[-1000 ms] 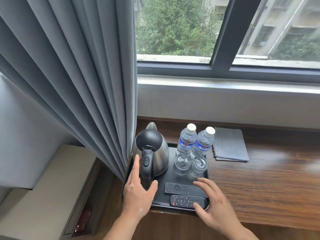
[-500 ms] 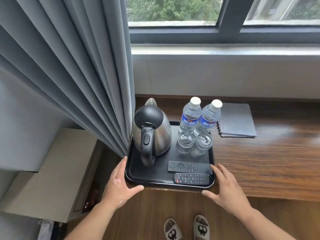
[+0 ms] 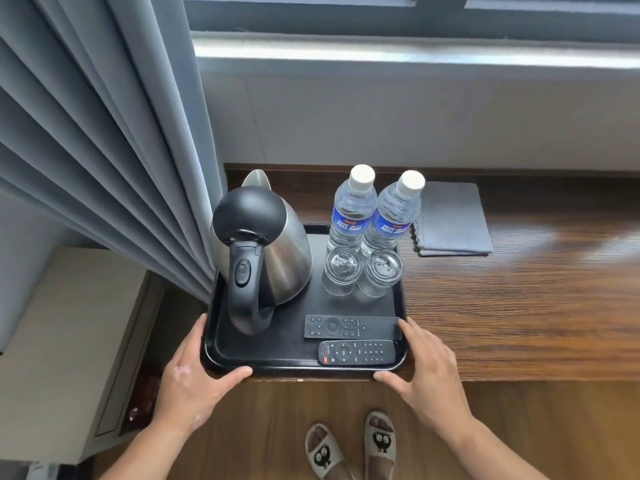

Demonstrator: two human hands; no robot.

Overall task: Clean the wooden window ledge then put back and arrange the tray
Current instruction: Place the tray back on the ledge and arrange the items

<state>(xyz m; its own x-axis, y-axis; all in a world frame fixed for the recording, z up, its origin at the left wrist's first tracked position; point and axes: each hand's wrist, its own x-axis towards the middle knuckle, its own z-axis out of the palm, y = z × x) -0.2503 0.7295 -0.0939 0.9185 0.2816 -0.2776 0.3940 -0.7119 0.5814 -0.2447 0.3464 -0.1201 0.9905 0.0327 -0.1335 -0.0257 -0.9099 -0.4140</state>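
Seemingly the step in hand was shifting the black tray, which sat at the left end of the wooden ledge, low in the middle of the frame, its front rim at the ledge's edge. The left hand and right hand each bracketed a front corner, fingers fairly straight along the side rim and thumb spread along the front. Neither was curled in a firm clasp.

To do it well, both hands should move together and keep the tray level. The tall kettle, two water bottles and two upturned glasses looked ready to tip or clink, and the two remotes lay loose near the front. The curtain touched the tray's left side and could snag.

Whether any fingertip reached under the rim could not be told. The tray's rear left corner was hidden behind the kettle and curtain, as was the ledge's left end. Nothing showed whether the wood beneath had been wiped. A folded grey cloth lay just right of the bottles.
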